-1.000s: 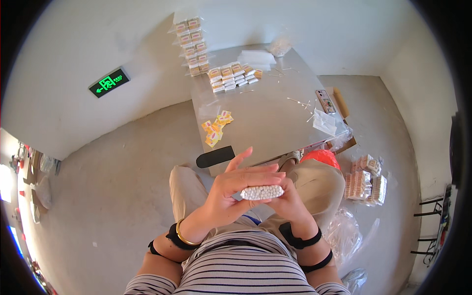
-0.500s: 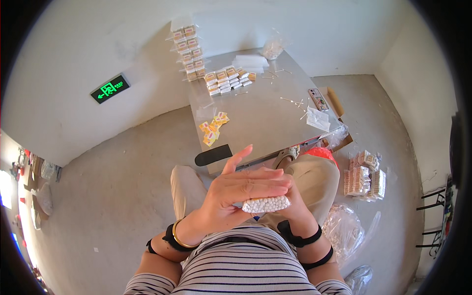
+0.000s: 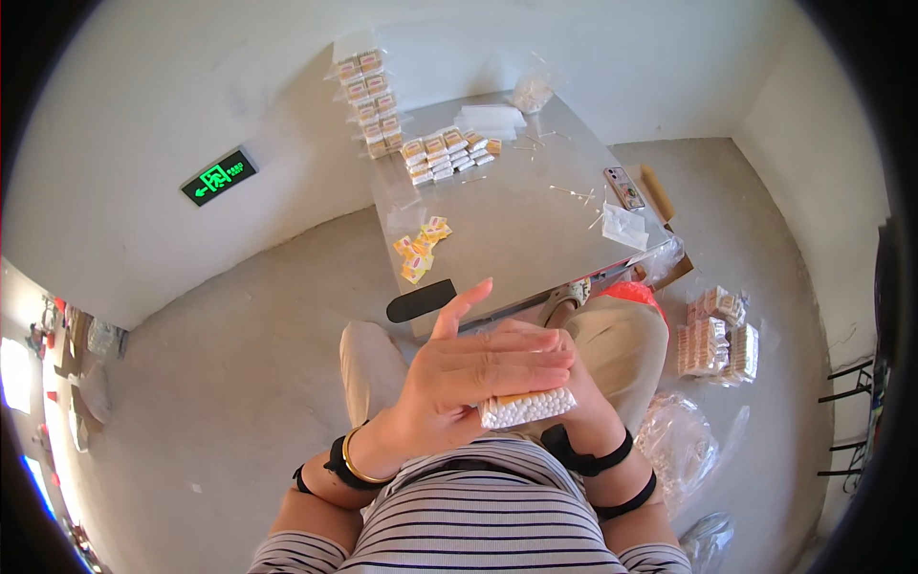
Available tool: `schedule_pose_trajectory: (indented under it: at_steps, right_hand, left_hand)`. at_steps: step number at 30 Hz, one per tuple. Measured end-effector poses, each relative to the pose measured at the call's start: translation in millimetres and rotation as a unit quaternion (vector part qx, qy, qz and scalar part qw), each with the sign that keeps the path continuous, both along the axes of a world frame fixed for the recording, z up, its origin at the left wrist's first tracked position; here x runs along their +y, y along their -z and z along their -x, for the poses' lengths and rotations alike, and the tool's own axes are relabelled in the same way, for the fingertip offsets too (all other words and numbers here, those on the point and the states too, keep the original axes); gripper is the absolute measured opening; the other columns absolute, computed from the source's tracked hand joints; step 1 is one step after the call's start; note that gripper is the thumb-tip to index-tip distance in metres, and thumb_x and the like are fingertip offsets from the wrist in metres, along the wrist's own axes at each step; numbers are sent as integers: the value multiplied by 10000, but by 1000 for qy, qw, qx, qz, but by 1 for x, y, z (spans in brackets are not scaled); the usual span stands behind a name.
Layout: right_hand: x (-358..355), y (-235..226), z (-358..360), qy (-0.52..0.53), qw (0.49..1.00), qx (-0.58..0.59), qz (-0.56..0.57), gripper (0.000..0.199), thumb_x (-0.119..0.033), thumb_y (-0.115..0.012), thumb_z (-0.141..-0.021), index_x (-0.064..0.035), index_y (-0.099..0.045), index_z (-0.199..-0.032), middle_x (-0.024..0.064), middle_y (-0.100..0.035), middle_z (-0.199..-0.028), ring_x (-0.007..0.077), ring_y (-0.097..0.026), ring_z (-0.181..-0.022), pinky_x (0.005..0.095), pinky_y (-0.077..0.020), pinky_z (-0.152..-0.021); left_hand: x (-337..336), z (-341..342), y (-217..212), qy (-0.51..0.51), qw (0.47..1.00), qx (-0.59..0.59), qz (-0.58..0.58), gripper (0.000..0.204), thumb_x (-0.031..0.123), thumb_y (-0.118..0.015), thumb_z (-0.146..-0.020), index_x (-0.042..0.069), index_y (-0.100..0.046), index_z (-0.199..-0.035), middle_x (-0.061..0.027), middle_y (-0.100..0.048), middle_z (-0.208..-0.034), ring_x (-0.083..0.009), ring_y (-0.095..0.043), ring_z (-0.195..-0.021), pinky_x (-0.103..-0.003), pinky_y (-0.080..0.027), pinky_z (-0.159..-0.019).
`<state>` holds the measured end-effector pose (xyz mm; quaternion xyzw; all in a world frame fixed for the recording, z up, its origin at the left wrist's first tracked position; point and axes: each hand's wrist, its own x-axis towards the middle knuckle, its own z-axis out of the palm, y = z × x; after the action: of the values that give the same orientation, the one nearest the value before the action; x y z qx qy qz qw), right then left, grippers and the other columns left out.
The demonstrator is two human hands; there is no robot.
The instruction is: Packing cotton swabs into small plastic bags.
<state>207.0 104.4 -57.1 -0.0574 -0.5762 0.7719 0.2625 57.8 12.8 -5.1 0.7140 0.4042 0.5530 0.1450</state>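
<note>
Swab pack: held between both hands, white tips facing near, yellowish strip on top.
Left hand: grip flat over the pack's top, one finger raised.
Right hand: grip at the pack's right end, partly hidden.
Counter: tall stack far left, yellow cards near left, phone right.
Floor: swab bundles and clear bag, right.
Wall: lit green sign, left.

Cotton-swab bundle now nearer the striped shirt, more yellow card in view.
</note>
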Motion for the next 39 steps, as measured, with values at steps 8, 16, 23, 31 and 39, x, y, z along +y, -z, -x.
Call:
schedule_pose_trajectory:
  at_steps: [8,16,23,31,39]
  right_hand:
    - [16,-26,21,-45,997,59,10,139,-81,-702,-876,10,-690,-980,35,-642,-1029,108,-606,-949,255,-478,-837]
    - [17,-16,30,-76,988,133,37,135,-100,-687,-908,2,-681,-996,13,-631,-1001,83,-586,-927,249,-477,-833]
    - [20,-11,28,-86,986,138,30,99,-54,-662,-900,3,-673,-981,-3,-626,-984,71,-583,-916,240,-476,-826]
    - [23,-6,27,-93,981,162,49,99,-56,-650,-917,8,-673,-988,-6,-621,-989,63,-582,-917,230,-470,-821]
    - [19,6,28,-103,975,192,37,155,-104,-680,-939,-27,-701,-1071,-37,-701,-1003,29,-598,-910,225,-475,-837]
  left_hand:
    - [2,-2,-25,-71,993,80,-57,228,71,-705,-813,93,-762,-1032,-63,-757,-1031,-193,-683,-1111,-511,-231,-1147]
    - [1,-6,-30,-127,982,131,-58,170,135,-801,-787,138,-754,-950,-54,-771,-976,-218,-722,-1033,-534,-220,-1166]
    - [3,-13,-34,-139,975,167,-45,159,124,-798,-790,134,-751,-942,-50,-771,-970,-215,-724,-1021,-529,-229,-1169]
    - [7,-19,-38,-154,969,191,-32,142,144,-784,-809,132,-751,-947,-48,-771,-965,-218,-730,-1001,-533,-253,-1156]
    - [9,-14,-29,-153,969,192,-31,200,136,-750,-836,106,-745,-1034,-62,-765,-994,-213,-731,-984,-498,-273,-1135]
